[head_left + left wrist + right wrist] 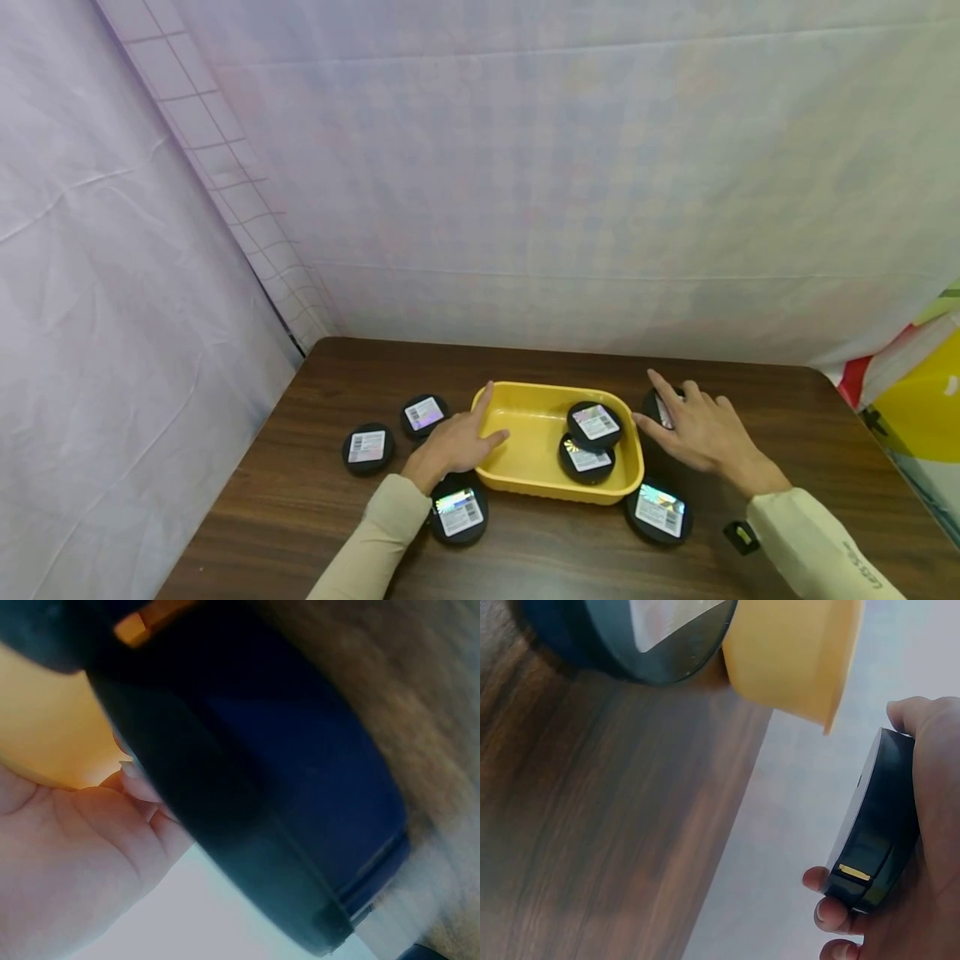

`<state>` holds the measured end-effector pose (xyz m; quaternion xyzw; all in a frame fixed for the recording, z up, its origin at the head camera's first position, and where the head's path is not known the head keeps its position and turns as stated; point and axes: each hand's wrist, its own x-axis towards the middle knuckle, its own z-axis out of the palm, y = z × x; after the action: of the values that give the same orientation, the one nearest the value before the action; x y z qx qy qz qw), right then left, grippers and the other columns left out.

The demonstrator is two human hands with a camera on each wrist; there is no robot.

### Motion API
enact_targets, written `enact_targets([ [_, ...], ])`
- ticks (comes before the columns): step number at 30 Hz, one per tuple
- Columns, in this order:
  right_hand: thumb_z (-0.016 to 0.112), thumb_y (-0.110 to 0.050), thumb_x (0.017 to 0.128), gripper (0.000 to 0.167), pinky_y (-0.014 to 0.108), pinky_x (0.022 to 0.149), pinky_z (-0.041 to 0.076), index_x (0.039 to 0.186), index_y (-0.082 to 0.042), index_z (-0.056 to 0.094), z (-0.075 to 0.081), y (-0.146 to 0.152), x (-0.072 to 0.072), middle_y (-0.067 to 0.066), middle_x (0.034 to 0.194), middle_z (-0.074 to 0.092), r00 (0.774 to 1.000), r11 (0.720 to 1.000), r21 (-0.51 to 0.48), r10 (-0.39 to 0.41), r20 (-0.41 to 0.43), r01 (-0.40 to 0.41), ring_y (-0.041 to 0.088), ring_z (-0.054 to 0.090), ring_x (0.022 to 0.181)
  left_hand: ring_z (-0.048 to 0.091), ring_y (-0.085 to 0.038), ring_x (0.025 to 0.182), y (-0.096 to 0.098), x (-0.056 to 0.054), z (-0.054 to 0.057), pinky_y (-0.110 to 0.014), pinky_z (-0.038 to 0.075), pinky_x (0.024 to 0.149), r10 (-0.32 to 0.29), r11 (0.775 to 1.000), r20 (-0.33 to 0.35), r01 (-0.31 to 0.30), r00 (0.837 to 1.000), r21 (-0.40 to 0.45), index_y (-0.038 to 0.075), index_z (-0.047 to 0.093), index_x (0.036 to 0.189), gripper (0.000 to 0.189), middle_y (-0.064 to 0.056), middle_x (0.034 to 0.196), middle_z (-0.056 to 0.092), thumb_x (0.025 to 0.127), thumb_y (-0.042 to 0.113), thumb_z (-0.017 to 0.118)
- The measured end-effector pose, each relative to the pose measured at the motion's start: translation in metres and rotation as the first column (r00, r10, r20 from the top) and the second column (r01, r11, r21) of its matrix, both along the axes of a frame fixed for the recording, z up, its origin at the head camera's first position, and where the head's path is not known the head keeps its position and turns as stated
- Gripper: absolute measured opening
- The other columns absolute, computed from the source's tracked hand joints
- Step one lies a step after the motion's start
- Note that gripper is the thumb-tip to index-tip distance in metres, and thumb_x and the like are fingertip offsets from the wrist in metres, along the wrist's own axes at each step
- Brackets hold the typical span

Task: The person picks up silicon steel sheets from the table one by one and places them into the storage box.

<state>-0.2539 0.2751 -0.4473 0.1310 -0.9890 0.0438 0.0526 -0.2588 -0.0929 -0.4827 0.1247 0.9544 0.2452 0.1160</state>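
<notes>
Right wrist view: we see a round black case [876, 821] in the right hand [705, 429]. The thumb is on one side of it and the fingers curl round the other, so the hand pinches it. A little gold mark shows on its edge. In the head view, this case is just past the right end of a yellow tub [521, 425], and the hand hides part of it. We cannot tell if it touches the tabletop [285, 500].

Two more black cases are inside the tub, at its right end. The top case [595, 423] leans over part of the bottom case [587, 458]. Both have white labels.

The left hand [456, 442] is over the left end of the tub. Its thumb and pointer finger are spread wide apart, but we cannot see its other fingers well. In the left wrist view, a big dark shape hides much of the picture.

Outside the tub we see four more cases with labels. The near left case [458, 513] is by the left wrist, and the near right case [658, 513] is by the tub's front corner. The far left case [367, 449] and its neighbour [424, 416] are left of the tub. Behind the brown tabletop hangs a pale sheet [555, 183].
</notes>
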Motion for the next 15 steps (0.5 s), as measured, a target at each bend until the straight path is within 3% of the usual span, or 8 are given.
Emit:
enact_targets([
  [15, 0.046, -0.064, 0.096, 0.082, 0.060, 0.082, 0.042, 0.155, -0.010, 0.030, 0.0049, -0.0056, 0.0019, 0.033, 0.124, 0.053, 0.998, 1.000, -0.011, 0.027, -0.049, -0.027, 0.043, 0.058, 0.102, 0.060, -0.025, 0.103, 0.0004, -0.0001, 0.0002, -0.044, 0.048, 0.089, 0.001, 1.000, 0.000, -0.001, 1.000, -0.005, 0.032, -0.002, 0.160, 0.084, -0.020, 0.142, 0.053, 0.098, 0.058, 0.048],
])
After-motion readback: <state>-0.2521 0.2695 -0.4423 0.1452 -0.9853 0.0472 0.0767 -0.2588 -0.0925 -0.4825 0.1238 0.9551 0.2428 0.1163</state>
